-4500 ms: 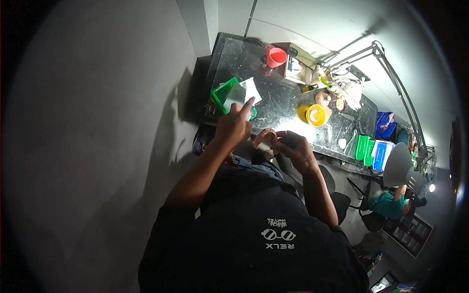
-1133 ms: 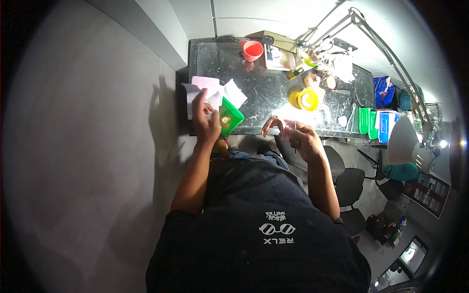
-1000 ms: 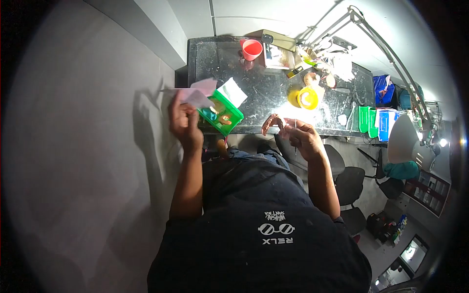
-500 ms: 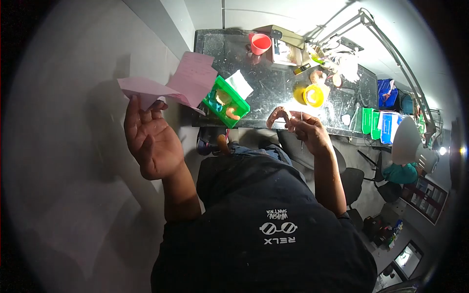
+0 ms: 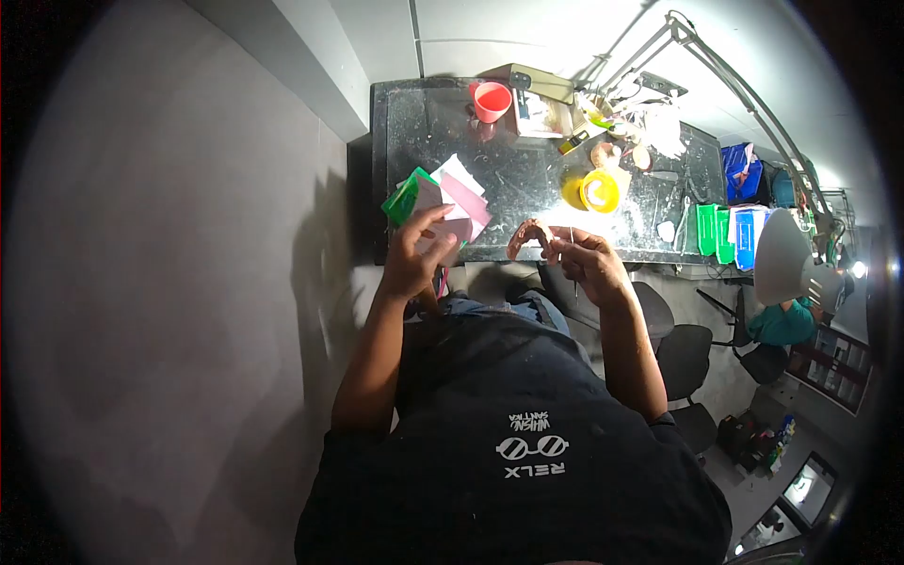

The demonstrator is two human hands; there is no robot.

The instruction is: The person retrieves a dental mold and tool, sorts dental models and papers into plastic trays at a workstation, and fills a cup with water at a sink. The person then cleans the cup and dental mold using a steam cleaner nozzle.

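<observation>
My left hand (image 5: pixel 414 262) is over the near left part of the dark table, its thumb and fingers on a folded pink paper (image 5: pixel 468 203). Under that paper lies a green tray (image 5: pixel 400 200), mostly covered, so its contents are hidden. A white paper (image 5: pixel 456 170) sticks out behind it. My right hand (image 5: pixel 599 271) is closed on a brownish-pink, horseshoe-shaped dental piece (image 5: pixel 525 232), held in front of the table edge. A thin metal tool (image 5: pixel 575 287) is also in that hand, pointing down past the fingers.
On the dark table (image 5: pixel 414 113) stand a red cup (image 5: pixel 492 102) and a yellow bowl (image 5: pixel 601 191) with pale material inside. A lamp arm (image 5: pixel 744 89) reaches over the right side. Green bins (image 5: pixel 706 231) hang at the right edge. A person in teal (image 5: pixel 783 323) is far right.
My left hand has brought the pink paper from the far left, rightward and down over the green tray, which it now covers. My right hand stays nearly in place with the dental piece.
</observation>
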